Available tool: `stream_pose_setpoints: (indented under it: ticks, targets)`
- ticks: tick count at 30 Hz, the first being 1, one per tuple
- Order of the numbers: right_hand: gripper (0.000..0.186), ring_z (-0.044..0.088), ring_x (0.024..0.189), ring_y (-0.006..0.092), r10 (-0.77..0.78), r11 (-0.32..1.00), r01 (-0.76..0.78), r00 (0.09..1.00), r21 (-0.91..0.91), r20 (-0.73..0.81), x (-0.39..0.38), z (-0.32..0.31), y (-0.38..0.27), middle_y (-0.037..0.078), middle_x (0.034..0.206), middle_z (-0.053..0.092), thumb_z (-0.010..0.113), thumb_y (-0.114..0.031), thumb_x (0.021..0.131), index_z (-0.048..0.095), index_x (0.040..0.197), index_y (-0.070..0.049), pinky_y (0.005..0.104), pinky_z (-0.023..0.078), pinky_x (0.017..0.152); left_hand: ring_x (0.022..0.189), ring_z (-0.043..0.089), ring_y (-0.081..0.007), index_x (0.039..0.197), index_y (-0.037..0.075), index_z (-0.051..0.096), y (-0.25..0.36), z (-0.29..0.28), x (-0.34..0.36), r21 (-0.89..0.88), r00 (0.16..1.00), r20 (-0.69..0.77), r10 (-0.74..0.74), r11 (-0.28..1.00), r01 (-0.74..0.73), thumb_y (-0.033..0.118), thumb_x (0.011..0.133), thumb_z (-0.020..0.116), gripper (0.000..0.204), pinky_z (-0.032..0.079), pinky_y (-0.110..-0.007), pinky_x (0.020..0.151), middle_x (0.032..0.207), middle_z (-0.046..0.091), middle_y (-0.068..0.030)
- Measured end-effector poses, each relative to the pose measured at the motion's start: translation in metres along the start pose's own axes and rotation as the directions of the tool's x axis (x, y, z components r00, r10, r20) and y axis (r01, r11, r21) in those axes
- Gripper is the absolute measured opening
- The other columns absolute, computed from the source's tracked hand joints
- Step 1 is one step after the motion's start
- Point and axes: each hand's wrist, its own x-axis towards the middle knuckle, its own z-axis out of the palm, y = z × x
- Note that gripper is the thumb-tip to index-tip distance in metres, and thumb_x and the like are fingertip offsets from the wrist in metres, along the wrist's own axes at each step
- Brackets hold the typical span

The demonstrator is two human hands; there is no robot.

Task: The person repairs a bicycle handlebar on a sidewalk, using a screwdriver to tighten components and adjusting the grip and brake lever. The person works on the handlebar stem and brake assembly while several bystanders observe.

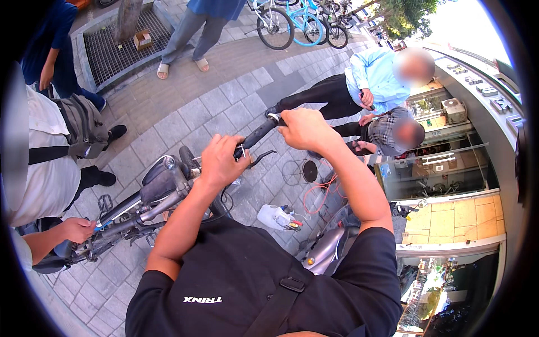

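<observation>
The person's left hand (220, 160) is closed around the inner part of a bicycle handlebar (255, 136), fingers wrapped over the bar just beside the brake lever (259, 157). The right hand (305, 129) is curled shut over the outer end of the same bar, covering the tip of the black grip. The bar runs up and to the right between the two hands, with only a short stretch of grip showing between them.

The bicycle (154, 196) lies slanted toward the lower left, its frame low over the grey paving (185, 112). At the far left another person in a white shirt rests a hand (77, 229) on the frame's rear part, closing that side. To the right of the handlebar two people (387, 106) crouch near a glass shop counter (449, 168), close beyond the right hand. Below the bar, a white plastic jug (273, 216) and a loop of orange cord (320, 194) lie on the paving near a silver scooter body (325, 250).

The open stretch of paving lies above and left of the hands, up to a tree grate (112, 48), a standing person's sandalled feet (179, 66) and parked blue bicycles (297, 22).
</observation>
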Motion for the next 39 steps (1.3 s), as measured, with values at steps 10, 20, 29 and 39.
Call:
stream_pose_setpoints:
  ticks: [10,20,29,39]
  targets:
    - [0.028,0.071,0.097,0.0352,0.115,0.991,-0.131,0.948,-0.035,-0.298,-0.005,0.039,-0.02,0.014,0.104,0.071,0.071,-0.026,0.092,0.064,0.109,-0.004,0.0486,0.054,0.081,0.086,0.066,-0.032,0.108,0.005,0.074,0.007,0.003,0.003,0.029,1.0,0.007,0.014,0.999,-0.014,0.017,0.081,0.083,0.031,0.055,-0.044,0.076,0.092,0.073,-0.0106]
    - [0.032,0.056,0.105,0.0305,0.046,0.988,-0.15,0.549,-0.044,-0.834,-0.001,0.084,-0.035,0.009,0.107,0.061,0.071,-0.019,0.086,0.066,0.116,-0.009,0.0499,0.041,0.096,0.087,0.067,-0.0317,0.109,0.005,0.074,0.015,0.0,0.004,0.054,0.999,0.034,-0.015,0.998,0.013,0.017,0.082,0.082,0.03,0.055,-0.044,0.077,0.094,0.074,-0.0118]
    - [0.027,0.057,0.094,0.0287,0.266,0.951,0.025,0.446,0.308,-0.855,0.008,0.086,-0.043,0.006,0.088,0.063,0.077,-0.034,0.092,0.068,0.081,-0.011,0.0471,0.041,0.091,0.092,0.067,-0.0325,0.111,0.006,0.073,0.014,0.003,0.0,0.08,0.998,0.068,-0.002,0.997,-0.003,0.017,0.083,0.082,0.031,0.054,-0.045,0.079,0.098,0.072,-0.0123]
    - [0.038,0.058,0.105,0.0274,-0.243,0.744,0.658,0.43,0.118,-0.869,0.021,0.081,0.022,0.001,0.088,0.065,0.08,-0.037,0.09,0.071,0.064,-0.011,0.0456,0.039,0.098,0.086,0.066,-0.0322,0.108,0.006,0.073,0.013,0.014,-0.002,0.127,0.999,0.043,-0.015,0.992,0.009,0.018,0.083,0.081,0.029,0.053,-0.046,0.076,0.092,0.068,-0.0124]
